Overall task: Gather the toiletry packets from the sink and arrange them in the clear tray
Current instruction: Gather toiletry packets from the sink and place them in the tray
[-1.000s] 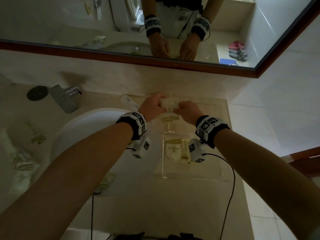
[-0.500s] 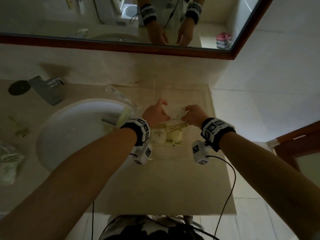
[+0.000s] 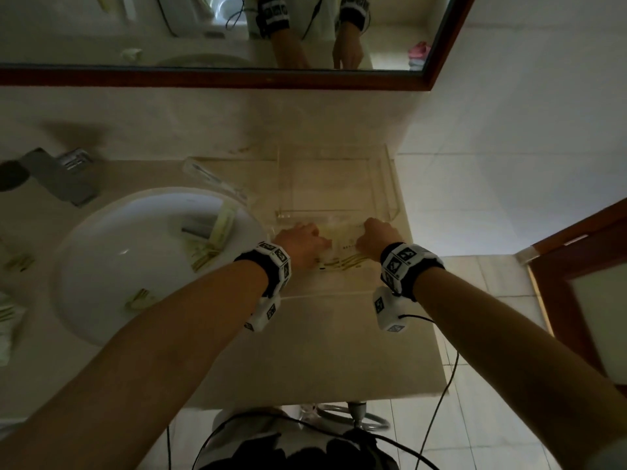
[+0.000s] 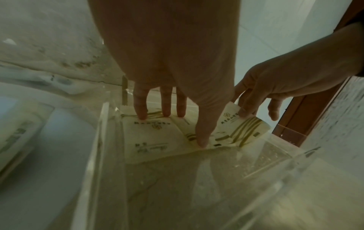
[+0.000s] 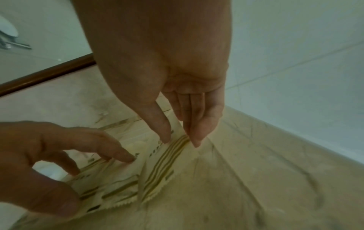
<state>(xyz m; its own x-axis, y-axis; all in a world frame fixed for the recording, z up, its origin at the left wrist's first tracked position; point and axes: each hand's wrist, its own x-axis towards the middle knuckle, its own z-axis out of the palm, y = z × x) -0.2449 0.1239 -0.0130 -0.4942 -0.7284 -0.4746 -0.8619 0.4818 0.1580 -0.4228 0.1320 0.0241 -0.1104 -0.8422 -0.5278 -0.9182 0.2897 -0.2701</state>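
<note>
Cream toiletry packets (image 3: 342,257) with olive stripes lie overlapping on the floor of the clear tray (image 3: 386,184). My left hand (image 3: 302,240) is inside the tray, its straight fingers (image 4: 140,115) and thumb pressing down on the flat packets (image 4: 155,140). My right hand (image 3: 376,235) pinches the far end of a tilted striped packet (image 5: 167,161) between thumb (image 5: 164,135) and fingers; this right hand (image 4: 254,109) also shows in the left wrist view. Several more packets (image 3: 220,228) lie in the white sink (image 3: 101,266).
A grey tap (image 3: 64,178) stands behind the sink. A wrapped toothbrush (image 3: 217,179) lies between sink and tray. More packets (image 3: 10,320) sit on the counter at far left. A mirror (image 3: 203,35) hangs above, and a tiled wall is close on the right.
Both hands have come down from holding a packet above the tray to the tray floor. The packet now rests against the others there, and the left hand has flattened onto them.
</note>
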